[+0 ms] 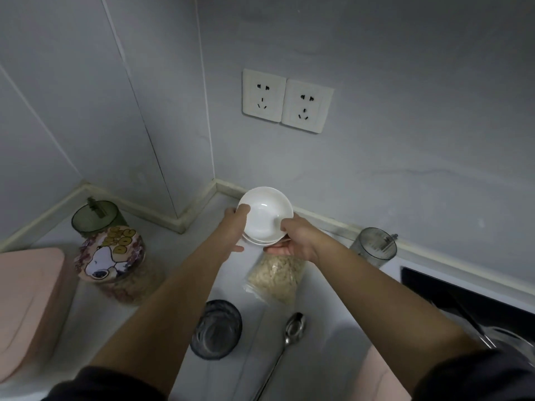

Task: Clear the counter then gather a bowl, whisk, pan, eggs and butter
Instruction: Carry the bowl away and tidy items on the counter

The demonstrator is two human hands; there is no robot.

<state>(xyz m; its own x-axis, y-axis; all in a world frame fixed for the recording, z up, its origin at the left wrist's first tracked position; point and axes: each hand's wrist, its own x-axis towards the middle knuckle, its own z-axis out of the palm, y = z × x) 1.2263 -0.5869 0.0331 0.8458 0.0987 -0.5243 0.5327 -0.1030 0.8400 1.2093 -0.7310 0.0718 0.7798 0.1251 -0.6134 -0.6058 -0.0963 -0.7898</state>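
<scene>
A white bowl [265,211] is lifted above the white counter [179,256], near the back wall, tilted toward me. More white rims show under it, so it looks like the top of a small stack. My left hand [236,224] grips its left rim with the thumb inside. My right hand [292,237] holds the right rim, thumb on the inside and fingers below. No whisk, pan, eggs or butter is in view.
On the counter lie a clear bag of oats [275,277], a dark glass [215,328] and a metal ladle [292,332]. A cartoon-printed jar [111,256] and a green cup [97,217] stand at left, a grey cup [375,246] at right. A black cooktop [451,295] is far right, and a pink appliance [26,299] far left.
</scene>
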